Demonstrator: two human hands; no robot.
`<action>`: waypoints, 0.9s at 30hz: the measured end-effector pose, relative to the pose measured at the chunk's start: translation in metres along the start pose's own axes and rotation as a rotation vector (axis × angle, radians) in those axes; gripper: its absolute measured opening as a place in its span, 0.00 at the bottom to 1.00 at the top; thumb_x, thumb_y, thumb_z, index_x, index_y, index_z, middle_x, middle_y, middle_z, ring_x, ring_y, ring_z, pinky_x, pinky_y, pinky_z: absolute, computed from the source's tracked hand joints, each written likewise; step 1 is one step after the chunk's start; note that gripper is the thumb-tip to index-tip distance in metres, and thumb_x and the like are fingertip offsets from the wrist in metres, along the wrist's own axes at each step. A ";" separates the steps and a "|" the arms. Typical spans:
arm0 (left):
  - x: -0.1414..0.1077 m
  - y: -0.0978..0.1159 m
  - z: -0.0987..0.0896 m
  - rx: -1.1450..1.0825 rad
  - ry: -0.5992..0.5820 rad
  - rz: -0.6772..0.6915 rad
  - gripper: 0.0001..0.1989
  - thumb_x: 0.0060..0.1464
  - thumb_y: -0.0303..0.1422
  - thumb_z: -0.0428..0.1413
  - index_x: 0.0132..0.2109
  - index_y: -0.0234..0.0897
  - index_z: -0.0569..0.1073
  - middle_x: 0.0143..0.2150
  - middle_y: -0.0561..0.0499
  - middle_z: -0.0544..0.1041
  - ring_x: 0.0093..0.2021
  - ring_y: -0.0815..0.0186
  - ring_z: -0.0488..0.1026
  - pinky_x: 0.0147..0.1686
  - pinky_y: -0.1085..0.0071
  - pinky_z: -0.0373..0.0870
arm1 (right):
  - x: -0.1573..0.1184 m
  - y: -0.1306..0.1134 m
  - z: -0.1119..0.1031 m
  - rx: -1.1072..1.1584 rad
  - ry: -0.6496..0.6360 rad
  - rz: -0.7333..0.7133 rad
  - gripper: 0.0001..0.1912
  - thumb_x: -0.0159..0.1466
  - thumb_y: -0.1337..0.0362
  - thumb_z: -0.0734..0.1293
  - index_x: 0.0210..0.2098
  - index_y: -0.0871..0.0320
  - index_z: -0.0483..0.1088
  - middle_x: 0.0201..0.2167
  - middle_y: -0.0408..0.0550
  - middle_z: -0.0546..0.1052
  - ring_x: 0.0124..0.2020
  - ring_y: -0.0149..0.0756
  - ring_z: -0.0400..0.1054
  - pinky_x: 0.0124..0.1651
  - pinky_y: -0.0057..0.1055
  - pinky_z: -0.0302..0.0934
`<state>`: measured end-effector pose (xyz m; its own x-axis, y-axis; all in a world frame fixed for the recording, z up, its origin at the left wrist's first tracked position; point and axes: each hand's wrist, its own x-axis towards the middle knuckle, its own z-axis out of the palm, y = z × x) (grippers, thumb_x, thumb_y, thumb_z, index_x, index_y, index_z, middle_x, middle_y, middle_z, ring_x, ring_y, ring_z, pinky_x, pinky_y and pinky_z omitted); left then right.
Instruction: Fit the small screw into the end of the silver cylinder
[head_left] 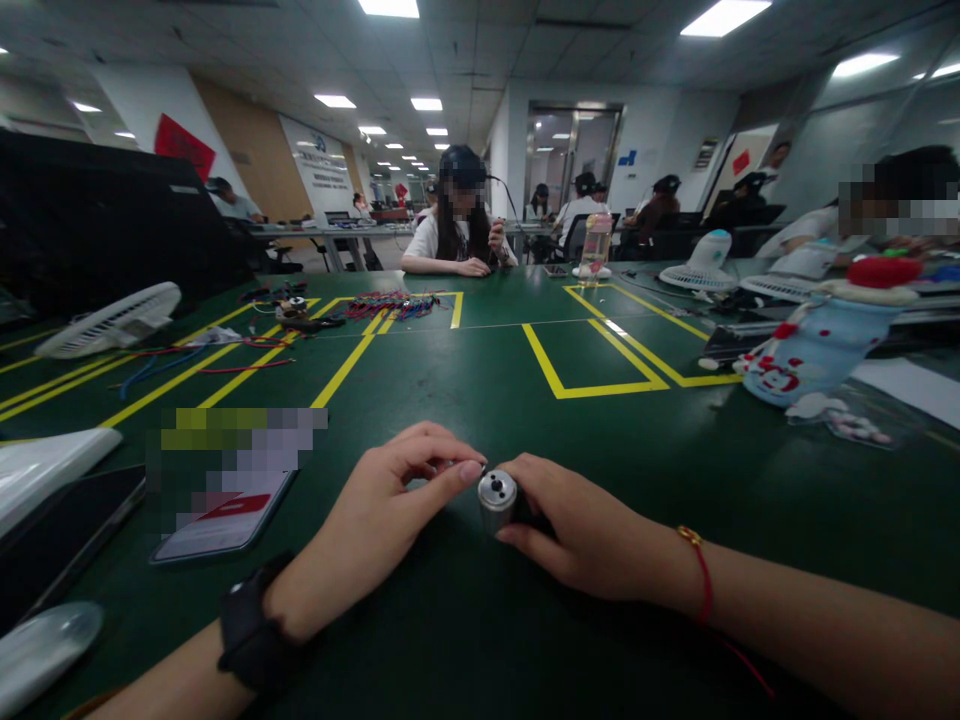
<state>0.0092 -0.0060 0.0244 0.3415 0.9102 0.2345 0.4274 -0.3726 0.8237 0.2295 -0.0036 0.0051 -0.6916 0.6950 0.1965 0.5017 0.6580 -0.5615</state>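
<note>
Above the near middle of the green table, a small silver cylindrical motor (498, 505) stands upright, its round end face with dark holes turned up towards me. My right hand (581, 530) grips it from the right, thumb in front and fingers behind. My left hand (401, 490) is at the motor's upper left edge, with thumb and forefinger pinched together. A tiny dark bit shows at those fingertips, too small to name. Whether the left fingertips touch the motor is hard to tell.
A phone-like flat item (247, 510), partly blurred out, lies left of my left hand. Bundled coloured wires (394, 305) and a white fan (112, 320) are further off. A blue cup (825, 345) stands at right. Across the table (420, 370) sits a person (457, 225).
</note>
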 end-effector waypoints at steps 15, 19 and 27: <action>-0.003 -0.028 -0.005 0.201 -0.247 0.015 0.07 0.58 0.37 0.57 0.37 0.46 0.80 0.42 0.52 0.74 0.45 0.61 0.69 0.47 0.64 0.64 | -0.003 0.004 0.000 -0.021 -0.027 0.028 0.12 0.63 0.65 0.67 0.45 0.59 0.64 0.40 0.49 0.69 0.36 0.37 0.61 0.39 0.35 0.59; -0.003 -0.031 -0.006 0.263 -0.275 0.014 0.06 0.57 0.38 0.58 0.38 0.49 0.80 0.43 0.53 0.74 0.47 0.61 0.69 0.49 0.63 0.63 | -0.002 0.003 0.000 -0.006 -0.017 0.021 0.13 0.63 0.65 0.67 0.46 0.59 0.64 0.40 0.48 0.69 0.37 0.37 0.61 0.40 0.34 0.59; -0.001 -0.029 -0.008 0.168 -0.225 -0.035 0.08 0.60 0.36 0.55 0.43 0.47 0.79 0.45 0.53 0.75 0.47 0.61 0.71 0.48 0.64 0.65 | -0.001 0.003 -0.001 0.000 -0.026 0.022 0.13 0.63 0.65 0.67 0.46 0.58 0.65 0.40 0.49 0.69 0.38 0.37 0.61 0.41 0.35 0.59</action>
<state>-0.0103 0.0053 0.0041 0.4933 0.8669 0.0710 0.5685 -0.3831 0.7281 0.2325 -0.0019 0.0038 -0.6938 0.7015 0.1631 0.5170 0.6428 -0.5653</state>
